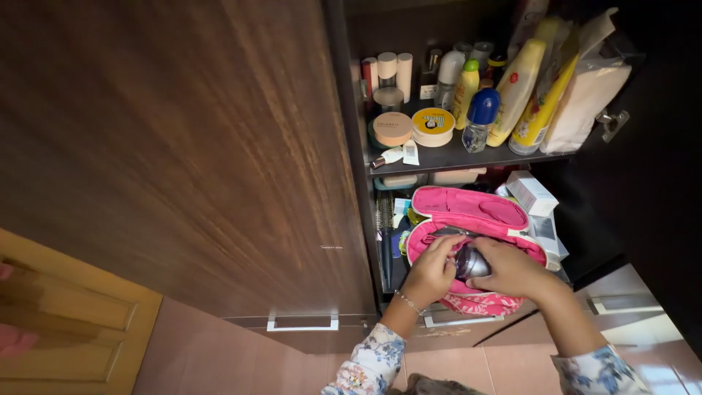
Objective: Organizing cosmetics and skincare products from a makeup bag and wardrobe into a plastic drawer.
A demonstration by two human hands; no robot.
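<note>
A pink zip pouch (468,208) lies open on the lower shelf of a dark wooden cupboard. Both hands reach into its mouth. My right hand (512,267) grips a small dark, shiny rounded container (469,262) at the pouch opening. My left hand (430,272), with a thin bracelet at the wrist, touches the same container from the left with its fingertips. Both sleeves are floral.
The upper shelf (453,157) holds several bottles, tubes and round tins, among them a yellow bottle (516,91) and a blue-capped one (480,117). A white box (531,192) stands right of the pouch. A closed wooden door (183,146) fills the left.
</note>
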